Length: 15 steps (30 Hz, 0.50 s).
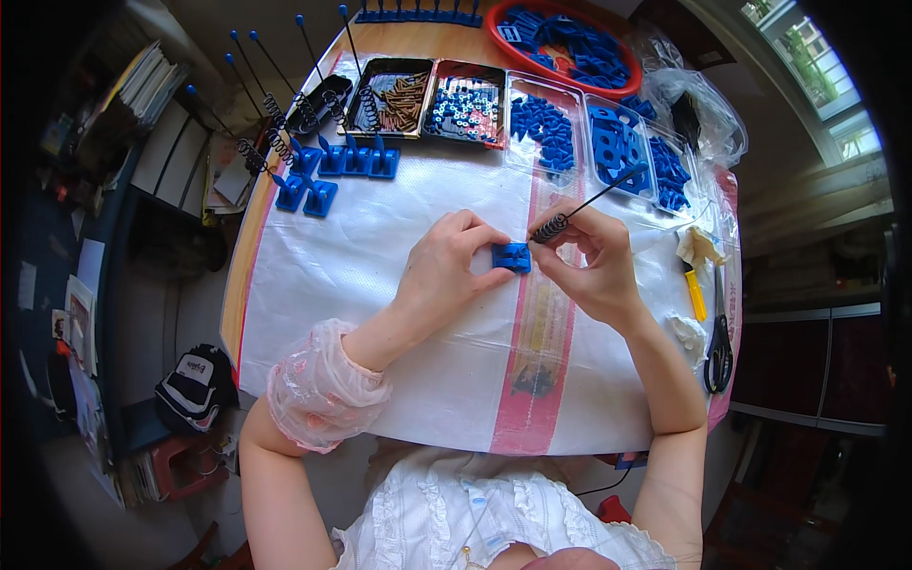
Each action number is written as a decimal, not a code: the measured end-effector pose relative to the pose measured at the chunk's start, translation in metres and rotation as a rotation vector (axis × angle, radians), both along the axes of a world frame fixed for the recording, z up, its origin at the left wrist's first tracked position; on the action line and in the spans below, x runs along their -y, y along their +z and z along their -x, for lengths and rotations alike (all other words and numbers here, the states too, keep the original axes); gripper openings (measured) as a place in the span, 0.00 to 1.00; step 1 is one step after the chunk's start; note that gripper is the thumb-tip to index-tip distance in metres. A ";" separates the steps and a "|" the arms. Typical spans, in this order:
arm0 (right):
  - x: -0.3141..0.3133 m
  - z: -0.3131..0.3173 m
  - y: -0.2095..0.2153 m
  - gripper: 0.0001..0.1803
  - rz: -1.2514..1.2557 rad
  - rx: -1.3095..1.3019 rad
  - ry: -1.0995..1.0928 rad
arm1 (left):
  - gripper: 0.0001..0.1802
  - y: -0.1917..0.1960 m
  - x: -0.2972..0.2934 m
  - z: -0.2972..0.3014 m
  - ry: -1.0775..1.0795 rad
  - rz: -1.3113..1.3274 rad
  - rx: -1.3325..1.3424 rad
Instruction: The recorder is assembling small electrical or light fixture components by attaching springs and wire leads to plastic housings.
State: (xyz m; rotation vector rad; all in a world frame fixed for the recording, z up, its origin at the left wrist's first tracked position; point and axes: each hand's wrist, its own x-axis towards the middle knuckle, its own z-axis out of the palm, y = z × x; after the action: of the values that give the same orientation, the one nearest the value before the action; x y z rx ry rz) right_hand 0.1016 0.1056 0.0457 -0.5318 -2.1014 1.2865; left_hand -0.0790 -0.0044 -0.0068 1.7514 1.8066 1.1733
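Note:
Near the middle of the table, my left hand (439,264) pinches a small blue plastic base (511,257) between thumb and fingers, against the sheet. Just right of it, my right hand (600,268) grips a black coil spring (549,230) by its lower end, close to the base. A thin black rod (600,194) with a blue tip slants up and right from the spring. Whether the spring's end touches the base is hidden by my fingertips. At the far left stand several blue bases (357,160) with springs and blue-tipped rods on some of them.
Along the back are a tray of brass-coloured screws (399,99), a tray of small nuts and blue pieces (465,106), and clear boxes of blue parts (543,133). Behind sits a red basin (627,89). At right lie black scissors (720,353) and a yellow-handled tool (696,294).

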 end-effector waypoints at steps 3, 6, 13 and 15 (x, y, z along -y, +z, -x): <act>0.000 -0.002 0.000 0.08 0.016 0.022 0.002 | 0.20 0.000 0.000 -0.001 -0.003 -0.003 -0.012; -0.001 -0.004 0.000 0.09 0.017 0.046 0.032 | 0.20 0.000 0.000 -0.001 -0.002 -0.008 -0.007; -0.001 -0.001 0.001 0.08 -0.021 -0.019 0.033 | 0.19 0.004 -0.001 -0.002 -0.008 0.015 0.011; 0.000 0.000 0.001 0.07 -0.044 -0.041 0.023 | 0.19 0.004 -0.001 -0.002 -0.009 0.031 0.021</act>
State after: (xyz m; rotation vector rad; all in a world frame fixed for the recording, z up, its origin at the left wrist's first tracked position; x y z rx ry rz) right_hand 0.1013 0.1059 0.0463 -0.4602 -2.1026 1.2499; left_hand -0.0770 -0.0035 -0.0031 1.7221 1.7936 1.1491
